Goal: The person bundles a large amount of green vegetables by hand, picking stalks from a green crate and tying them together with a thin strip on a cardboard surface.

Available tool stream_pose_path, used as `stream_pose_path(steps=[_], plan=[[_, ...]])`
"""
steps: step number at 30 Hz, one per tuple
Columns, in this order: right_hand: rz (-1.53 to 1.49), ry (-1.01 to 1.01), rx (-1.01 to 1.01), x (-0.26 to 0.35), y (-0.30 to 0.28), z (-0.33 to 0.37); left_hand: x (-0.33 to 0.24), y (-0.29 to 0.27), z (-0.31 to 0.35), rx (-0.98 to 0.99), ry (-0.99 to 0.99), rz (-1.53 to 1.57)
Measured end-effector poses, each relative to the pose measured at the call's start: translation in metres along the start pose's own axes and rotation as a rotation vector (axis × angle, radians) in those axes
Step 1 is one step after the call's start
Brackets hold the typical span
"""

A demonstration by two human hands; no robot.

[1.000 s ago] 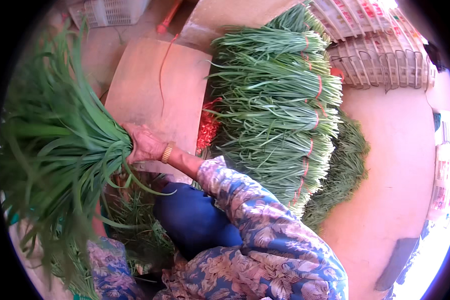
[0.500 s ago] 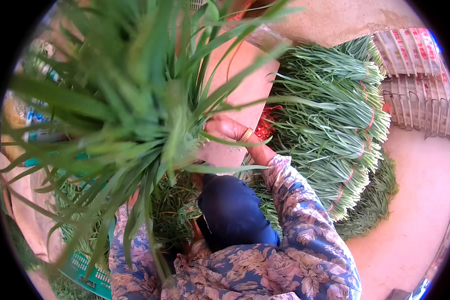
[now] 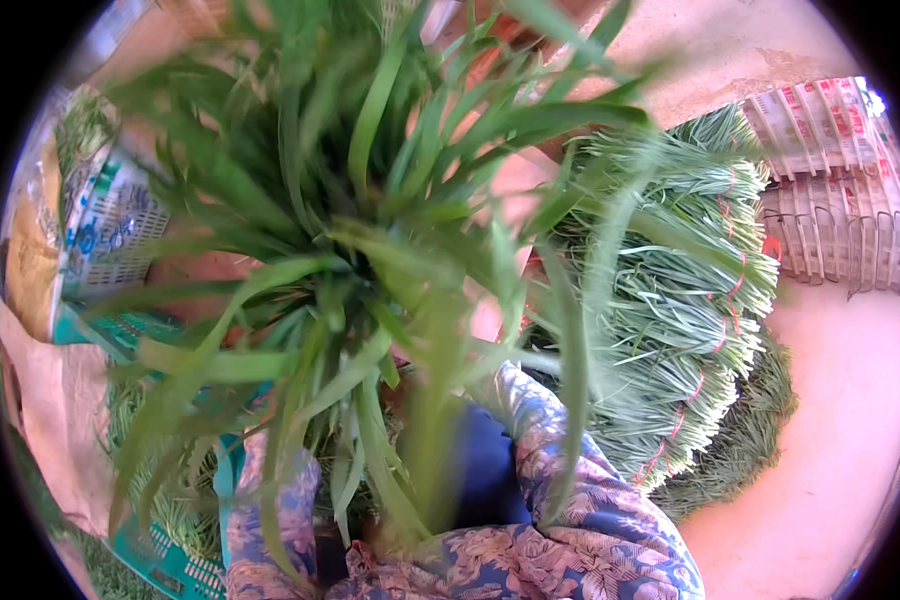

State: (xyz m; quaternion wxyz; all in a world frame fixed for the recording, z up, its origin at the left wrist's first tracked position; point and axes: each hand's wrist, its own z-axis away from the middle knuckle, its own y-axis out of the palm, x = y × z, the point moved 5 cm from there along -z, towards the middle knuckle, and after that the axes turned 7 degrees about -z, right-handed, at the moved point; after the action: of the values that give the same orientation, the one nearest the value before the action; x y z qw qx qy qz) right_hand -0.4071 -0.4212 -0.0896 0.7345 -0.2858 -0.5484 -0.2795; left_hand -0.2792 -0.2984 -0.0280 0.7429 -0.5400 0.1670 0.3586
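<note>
Green, long-bladed leaves of the bunch of greens (image 3: pixel 370 250) fan toward us, its long axis running almost straight up at our head from our lap. Its blades are flat, strap-like and blurred by closeness. It hides both hands, so we cannot tell their grip; only floral sleeves (image 3: pixel 590 500) show. To our right lies a pile of tied bundles (image 3: pixel 670 320), with stacked crates (image 3: pixel 840 180) beyond; a green basket (image 3: pixel 160 560) sits lower left.
</note>
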Motion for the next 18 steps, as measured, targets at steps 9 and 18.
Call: stream_pose_path(steps=[9, 18], plan=[[0.124, -0.063, -0.013, -0.004, -0.006, -0.007, -0.016, -0.004, -0.039, 0.024, 0.056, -0.013], [0.531, -0.208, 0.102, -0.033, 0.002, -0.005, -0.004, -0.023, -0.062, 0.247, -0.109, -0.031]])
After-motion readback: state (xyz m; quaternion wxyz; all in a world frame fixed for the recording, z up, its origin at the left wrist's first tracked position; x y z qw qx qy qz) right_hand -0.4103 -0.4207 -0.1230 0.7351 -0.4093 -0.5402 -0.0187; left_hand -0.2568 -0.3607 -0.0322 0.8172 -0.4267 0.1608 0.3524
